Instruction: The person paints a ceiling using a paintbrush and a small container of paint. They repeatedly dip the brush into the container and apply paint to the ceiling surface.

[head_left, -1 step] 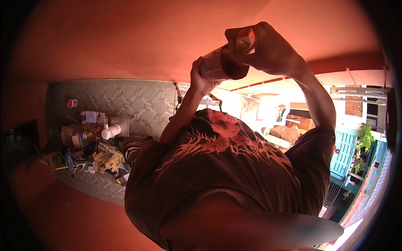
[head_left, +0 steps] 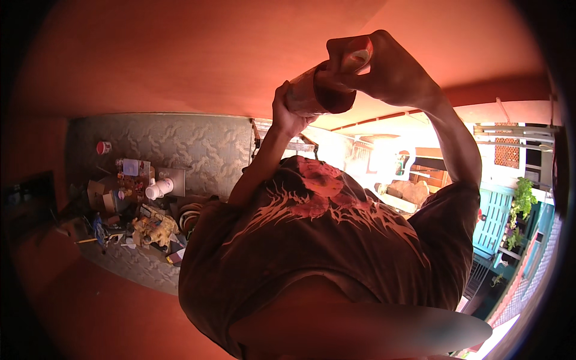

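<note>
My left hand (head_left: 291,114) is wrapped round the outside of a paint-smeared can (head_left: 305,93), held up in front of the orange-red surface. The can tilts, and its open mouth faces my right hand. At that mouth, my right hand (head_left: 384,69) grips what looks like a paintbrush by its red and pale handle (head_left: 359,54). The handle's end sticks up past my fingers. Its lower end goes toward the inside of the can and is hidden, so bristles do not show. Shade hides the can's contents.
An orange-red wall (head_left: 180,54) stretches behind my hands. Off to the left, a tiled floor (head_left: 210,144) holds a white tub (head_left: 159,188), a small red and white bucket (head_left: 104,147), cardboard boxes and clutter. Turquoise slats (head_left: 493,219) and a green plant (head_left: 524,198) lie to the right.
My right hand and the handle have shifted slightly to the right, away from the can's mouth. My left hand and the can have barely moved.
</note>
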Action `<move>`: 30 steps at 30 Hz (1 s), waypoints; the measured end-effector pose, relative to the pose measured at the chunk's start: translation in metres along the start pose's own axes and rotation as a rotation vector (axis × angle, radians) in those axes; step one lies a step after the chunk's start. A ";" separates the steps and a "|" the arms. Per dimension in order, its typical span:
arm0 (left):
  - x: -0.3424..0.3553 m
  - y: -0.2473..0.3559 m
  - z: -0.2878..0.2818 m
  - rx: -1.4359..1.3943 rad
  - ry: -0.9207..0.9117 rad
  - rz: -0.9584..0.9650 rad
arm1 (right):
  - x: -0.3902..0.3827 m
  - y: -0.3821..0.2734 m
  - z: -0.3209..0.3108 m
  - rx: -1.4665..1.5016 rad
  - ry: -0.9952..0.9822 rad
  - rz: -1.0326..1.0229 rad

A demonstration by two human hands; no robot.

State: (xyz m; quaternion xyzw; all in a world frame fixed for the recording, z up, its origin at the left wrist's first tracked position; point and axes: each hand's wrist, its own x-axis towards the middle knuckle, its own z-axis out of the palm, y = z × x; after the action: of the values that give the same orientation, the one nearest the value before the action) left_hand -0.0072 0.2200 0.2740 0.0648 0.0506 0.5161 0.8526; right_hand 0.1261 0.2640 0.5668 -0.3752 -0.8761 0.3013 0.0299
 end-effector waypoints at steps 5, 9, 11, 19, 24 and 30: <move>-0.003 0.000 0.003 -0.055 -0.136 0.010 | -0.006 0.014 0.004 0.310 0.043 -0.218; 0.005 0.001 0.015 0.052 0.131 0.028 | -0.001 0.024 -0.001 0.153 -0.114 -0.125; 0.009 0.002 -0.004 0.094 0.076 0.035 | -0.001 0.023 -0.001 0.019 -0.137 -0.091; 0.009 -0.005 0.017 0.178 0.124 0.061 | -0.003 0.016 -0.003 -0.172 -0.172 -0.064; 0.010 -0.011 0.009 0.169 0.089 0.030 | -0.008 0.009 -0.009 -0.208 -0.186 -0.031; 0.015 -0.017 0.003 0.120 0.096 -0.017 | -0.019 0.007 -0.014 -0.247 -0.131 -0.056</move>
State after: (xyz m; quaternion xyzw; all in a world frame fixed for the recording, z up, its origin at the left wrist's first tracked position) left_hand 0.0151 0.2251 0.2735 0.0904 0.1228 0.5076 0.8480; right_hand 0.1477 0.2618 0.5774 -0.3308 -0.9168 0.2141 -0.0652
